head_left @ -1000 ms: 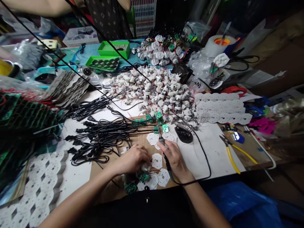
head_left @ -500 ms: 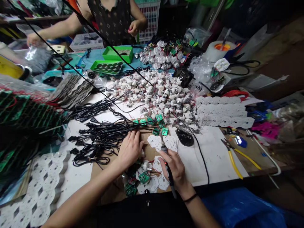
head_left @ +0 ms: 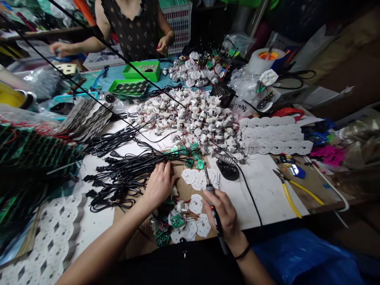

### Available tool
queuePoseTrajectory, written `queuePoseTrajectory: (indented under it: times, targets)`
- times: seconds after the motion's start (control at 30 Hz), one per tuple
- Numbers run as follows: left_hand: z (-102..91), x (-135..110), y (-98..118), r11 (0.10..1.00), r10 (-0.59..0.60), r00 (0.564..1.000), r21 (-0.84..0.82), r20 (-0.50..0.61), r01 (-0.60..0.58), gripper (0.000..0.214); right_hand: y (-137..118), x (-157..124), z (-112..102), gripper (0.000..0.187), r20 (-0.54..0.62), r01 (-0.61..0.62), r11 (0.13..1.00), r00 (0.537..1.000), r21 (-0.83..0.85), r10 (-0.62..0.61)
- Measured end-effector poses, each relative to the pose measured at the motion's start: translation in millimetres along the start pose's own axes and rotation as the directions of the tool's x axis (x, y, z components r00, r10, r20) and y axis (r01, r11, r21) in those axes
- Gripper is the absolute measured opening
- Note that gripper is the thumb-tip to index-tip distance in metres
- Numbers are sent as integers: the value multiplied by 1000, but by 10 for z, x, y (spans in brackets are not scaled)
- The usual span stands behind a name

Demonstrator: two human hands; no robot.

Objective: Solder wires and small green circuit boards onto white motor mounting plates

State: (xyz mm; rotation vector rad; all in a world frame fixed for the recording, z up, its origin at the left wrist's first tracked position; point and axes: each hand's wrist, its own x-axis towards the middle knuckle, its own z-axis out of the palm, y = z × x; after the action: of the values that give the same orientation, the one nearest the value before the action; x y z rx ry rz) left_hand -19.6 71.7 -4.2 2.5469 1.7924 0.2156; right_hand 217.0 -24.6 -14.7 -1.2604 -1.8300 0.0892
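My right hand is closed round a soldering iron, tip pointing away toward white hexagonal boards. My left hand lies palm down with fingers together on a bundle of black cables at its right end. Whether the fingers hold a cable is hidden. Between my hands lie small green circuit boards, white discs and a small motor with red wires. More green boards lie beyond the fingertips.
A big heap of white motors fills the middle. A soldering-iron stand, yellow-handled pliers and white board sheets lie right. Stacked boards sit left. Another person works at the far side by green trays.
My left hand left the parts near me and reached forward onto the cable bundle. My right hand drew back slightly with the iron. The view tilted up, showing the other person.
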Motion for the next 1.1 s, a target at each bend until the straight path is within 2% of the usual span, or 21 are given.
queuePoseTrajectory:
  times: [0.13, 0.23, 0.43, 0.53, 0.67, 0.77, 0.87, 0.97, 1.1]
  targets:
    - [-9, 42, -61, 998, -4, 1000, -66, 5, 4, 50, 75, -18, -162, 38, -20, -42, 999, 999, 13, 42]
    - [-31, 91, -121, 999, -1, 1000, -38, -24, 0, 47, 188, -42, -324, 29, -67, -125, 992, 990, 11, 125]
    - [-118, 195, -136, 1000, -17, 1000, 22, -11, 17, 39, 385, -133, -518, 19, -232, -323, 943, 926, -76, 299]
    - [-148, 192, -133, 999, -9, 1000, -40, 20, 9, 36, 416, -147, -527, 18, -247, -361, 925, 913, -116, 325]
    - [-192, 136, -172, 978, 39, 993, -210, 111, -15, 39, 434, -133, -496, 19, -235, -365, 924, 914, -111, 332]
    - [-237, 82, -185, 955, -42, 980, -280, 196, 97, 41, 457, -130, -471, 19, -233, -379, 920, 908, -101, 349]
    - [-264, 58, -163, 947, -109, 963, -269, 247, 176, 42, 478, -135, -458, 19, -230, -391, 915, 904, -97, 362]
    - [-252, 78, -129, 953, -31, 970, -287, 242, 102, 34, 486, -135, -453, 19, -224, -384, 918, 907, -100, 356]
    - [-213, 130, -76, 921, 68, 973, -390, 219, 24, 28, 487, -116, -443, 19, -221, -368, 924, 914, -100, 340]
